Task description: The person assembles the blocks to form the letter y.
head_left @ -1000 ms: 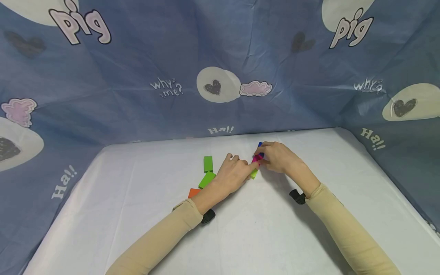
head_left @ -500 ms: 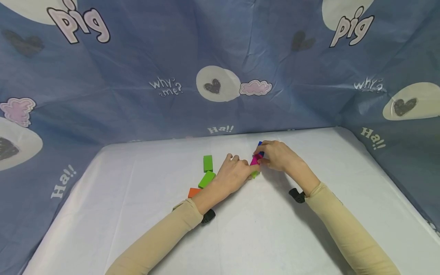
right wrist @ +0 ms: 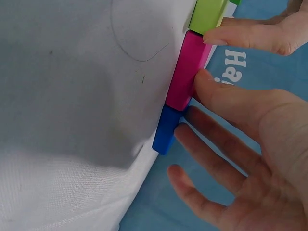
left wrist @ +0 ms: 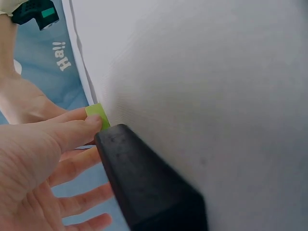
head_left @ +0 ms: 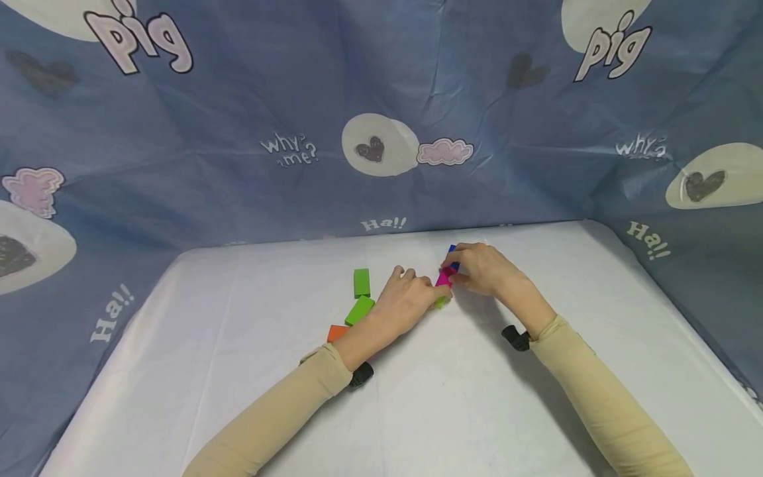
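Observation:
Three blocks lie end to end in a line on the white cloth: yellow-green (right wrist: 208,17), pink (right wrist: 186,72) and blue (right wrist: 165,131). My left hand (head_left: 405,301) pinches the yellow-green block between thumb and index finger, close to where it meets the pink one; its other fingers are spread in the left wrist view. With the thumb on the side of the pink block and the index finger near its joint with the blue one, my right hand (head_left: 484,270) holds the pink block. Its remaining fingers sit loosely beside the blue block.
Left of the left hand lie two green blocks (head_left: 361,283) and an orange block (head_left: 337,332), partly hidden by the left forearm. A black wrist camera (head_left: 516,338) hangs under each wrist. A blue printed cloth (head_left: 393,79) rises behind the table.
The left thumb and index finger have shifted slightly toward the near end of the row, baring more of the pink block. The right hand stays almost still.

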Tool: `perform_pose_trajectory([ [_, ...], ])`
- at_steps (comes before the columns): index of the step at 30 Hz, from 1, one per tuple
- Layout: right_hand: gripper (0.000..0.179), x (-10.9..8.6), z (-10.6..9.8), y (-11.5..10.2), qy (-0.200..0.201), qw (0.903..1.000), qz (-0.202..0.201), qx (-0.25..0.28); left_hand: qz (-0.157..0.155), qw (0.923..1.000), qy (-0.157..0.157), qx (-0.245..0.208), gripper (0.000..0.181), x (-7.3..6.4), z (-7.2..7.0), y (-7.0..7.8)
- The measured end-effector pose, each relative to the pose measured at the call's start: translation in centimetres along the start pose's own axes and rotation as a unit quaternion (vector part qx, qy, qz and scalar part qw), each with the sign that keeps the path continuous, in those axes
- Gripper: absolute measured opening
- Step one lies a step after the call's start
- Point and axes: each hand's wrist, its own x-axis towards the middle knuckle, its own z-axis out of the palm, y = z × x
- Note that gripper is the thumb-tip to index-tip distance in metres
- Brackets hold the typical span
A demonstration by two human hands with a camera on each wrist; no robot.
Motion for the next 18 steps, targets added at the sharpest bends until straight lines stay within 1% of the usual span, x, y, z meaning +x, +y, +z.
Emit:
perform_pose_trajectory([
  [3,0.029,0.01,-0.05,0.07,0.004,1.0000,-0.003,-0.001,0.001,1.0000,-0.001,0.004,0.020,0.09,-0.05,-0.01],
  [7,0.029,-0.01,-0.08,0.06,0.003,1.0000,0.001,-0.002,0.003,1.0000,-0.001,0.000,0.018,0.18,-0.12,0.03],
  [14,0.029,-0.15,0.07,-0.04,-0.005,1.0000,0.008,-0.002,0.000,0.9999,-0.012,0.004,0.023,0.30,-0.15,0.25],
  [18,0.029,-0.16,0.13,-0.10,-0.003,1.0000,0.006,-0.003,-0.003,0.9998,-0.017,0.007,0.021,0.31,-0.16,0.33],
])
